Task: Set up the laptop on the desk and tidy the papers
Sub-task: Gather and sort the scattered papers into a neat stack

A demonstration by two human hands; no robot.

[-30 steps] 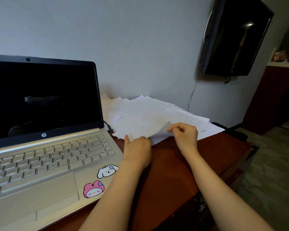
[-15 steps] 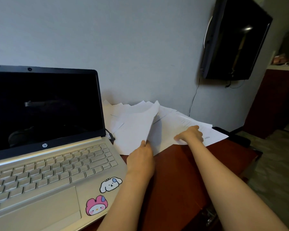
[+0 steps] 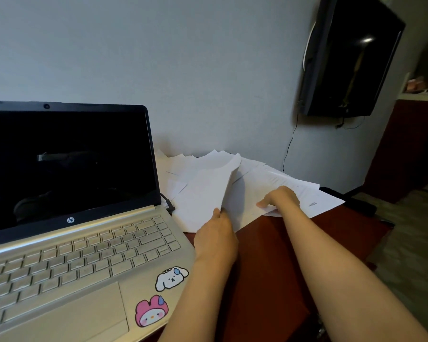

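An open silver laptop (image 3: 84, 255) with a dark screen and two cartoon stickers stands on the left of the red-brown desk (image 3: 262, 262). White papers (image 3: 255, 178) lie scattered against the wall behind and to the right of it. My left hand (image 3: 216, 236) pinches the near edge of one sheet (image 3: 205, 191) and holds it tilted up off the pile. My right hand (image 3: 279, 197) rests on the papers further right, its fingers curled at the edge of a sheet there.
A black cable (image 3: 167, 202) plugs into the laptop's right side. A dark television (image 3: 349, 55) hangs on the wall at upper right, with a wire running down. A black object (image 3: 356, 203) lies at the desk's far right edge. Floor lies beyond the desk on the right.
My left hand has lifted a sheet up from the pile by its near edge. My right hand has moved farther right and away onto the other papers.
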